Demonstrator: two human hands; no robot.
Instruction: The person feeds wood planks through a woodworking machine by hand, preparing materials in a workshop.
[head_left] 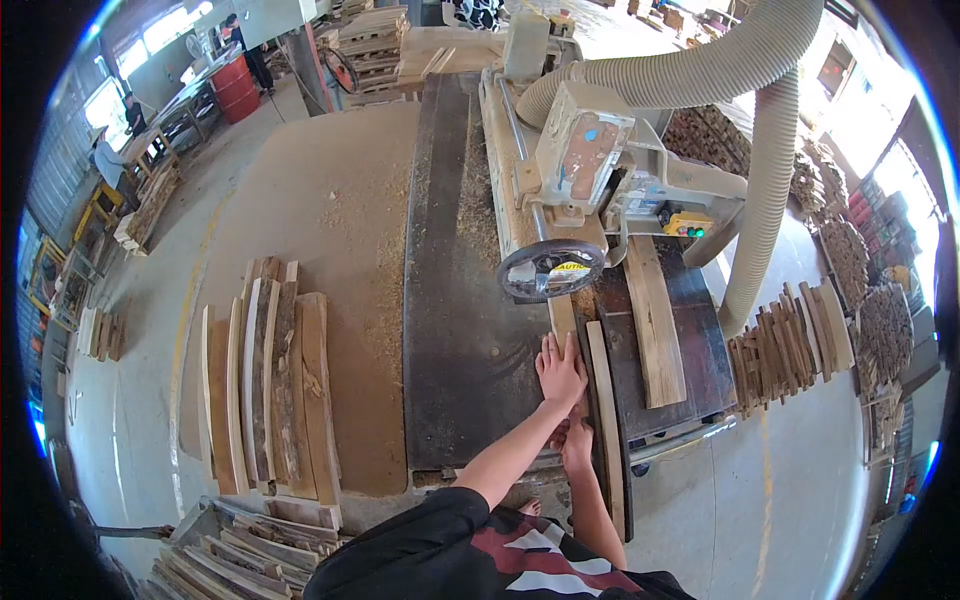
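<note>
My left hand lies flat, fingers together, on a narrow wooden board on the saw table. The board points away from me toward the guarded blade wheel. My right hand sits closer to my body, pressed on the near end of the same board; its fingers are partly hidden by my left forearm. A second thin strip lies just right of my hands.
A wide plank rests on the table's right side. A ribbed dust hose curves down at right. Stacked rough slabs stand on the floor at left, cut sticks at right. People work at far left.
</note>
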